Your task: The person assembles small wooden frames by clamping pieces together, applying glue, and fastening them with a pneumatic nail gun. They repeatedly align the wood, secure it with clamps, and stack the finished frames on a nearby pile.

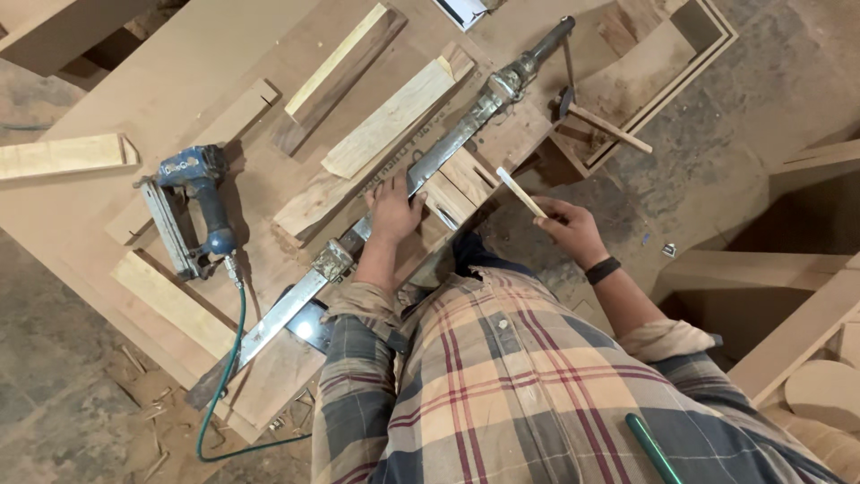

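Note:
My left hand (391,208) presses flat on a long metal bar clamp (448,148) that lies diagonally across a wooden board (179,81). Under the clamp sit small wooden blocks (461,179). My right hand (570,229), with a dark band on the wrist, holds a thin pale wooden strip (520,192) just right of the blocks, off the board's edge. Several light wooden planks (390,116) lie on the board above my left hand.
A blue pneumatic nail gun (193,211) with a green air hose (235,358) rests on the board at left. A hammer (596,121) lies by a wooden frame (708,45) at upper right. Offcuts and round wooden discs (824,390) sit at right on the dusty floor.

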